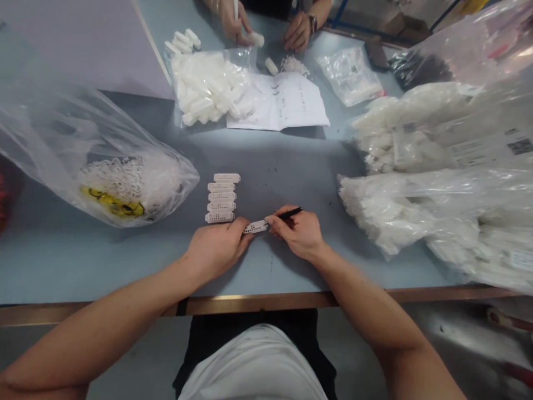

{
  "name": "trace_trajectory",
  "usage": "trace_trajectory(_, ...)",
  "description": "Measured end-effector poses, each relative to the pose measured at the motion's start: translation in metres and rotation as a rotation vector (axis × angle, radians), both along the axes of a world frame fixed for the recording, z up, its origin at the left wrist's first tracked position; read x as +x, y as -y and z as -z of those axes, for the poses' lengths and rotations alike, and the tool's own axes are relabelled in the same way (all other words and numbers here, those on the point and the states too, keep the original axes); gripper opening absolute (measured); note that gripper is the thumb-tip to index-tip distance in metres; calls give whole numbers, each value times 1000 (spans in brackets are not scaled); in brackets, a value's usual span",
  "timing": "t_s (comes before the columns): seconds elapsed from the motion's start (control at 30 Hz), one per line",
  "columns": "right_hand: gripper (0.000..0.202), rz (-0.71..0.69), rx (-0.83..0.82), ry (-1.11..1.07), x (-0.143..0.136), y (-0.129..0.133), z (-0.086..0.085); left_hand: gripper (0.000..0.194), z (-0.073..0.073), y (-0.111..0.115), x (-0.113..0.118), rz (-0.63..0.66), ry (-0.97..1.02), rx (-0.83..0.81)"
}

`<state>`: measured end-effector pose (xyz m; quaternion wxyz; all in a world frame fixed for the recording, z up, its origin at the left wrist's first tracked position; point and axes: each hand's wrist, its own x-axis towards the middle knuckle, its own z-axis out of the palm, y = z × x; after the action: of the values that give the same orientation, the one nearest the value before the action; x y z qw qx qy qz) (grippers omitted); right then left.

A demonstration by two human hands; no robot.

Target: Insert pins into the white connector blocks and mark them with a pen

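Observation:
My left hand (219,244) pinches one end of a small white perforated plastic strip (255,226) between thumb and fingers, just above the table. My right hand (300,232) is closed round a slim black tool (289,213), perhaps tweezers. Its near end meets the strip's right end, where my right fingertips are too. Whether those fingers also grip the strip, I cannot tell. Just beyond my left hand, several similar white strips (222,197) lie in a stacked column, each with rows of small holes.
A clear bag (137,183) of small white parts lies left. Large bags of white parts (416,205) crowd the right. Across the table, a co-worker's hands (235,22) handle a white piece near a bag of white cylinders (208,83) and paper sheets (287,103).

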<state>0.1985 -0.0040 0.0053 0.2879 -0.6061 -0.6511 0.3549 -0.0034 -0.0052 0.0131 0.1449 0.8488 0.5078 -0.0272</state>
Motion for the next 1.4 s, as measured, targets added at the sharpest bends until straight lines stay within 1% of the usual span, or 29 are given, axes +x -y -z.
trace_trajectory(0.23,27,-16,-6,46,2,-1,2,37,2,0,-1,13,6,19)
trace_trajectory(0.43,30,9,-23,-48,1,-1,-3,39,2,0,-1,16,2,8)
trace_trajectory(0.57,29,4,-38,-49,1,0,-2,39,1,0,0,12,9,1)
trace_trajectory(0.87,30,-44,13,114,2,-1,-1,40,3,1,-1,19,25,24)
trace_trajectory(1.03,33,-63,29,194,-1,-2,-3,39,0,0,1,16,23,-2)
trace_trajectory(1.17,29,-95,115,239,-4,-1,-1,38,-1,0,1,4,30,-26)
trace_trajectory(1.27,29,-105,116,192,-1,0,1,39,1,1,0,1,27,-5)
trace_trajectory(1.4,34,-8,42,44,2,-1,3,42,3,1,-1,1,28,4)
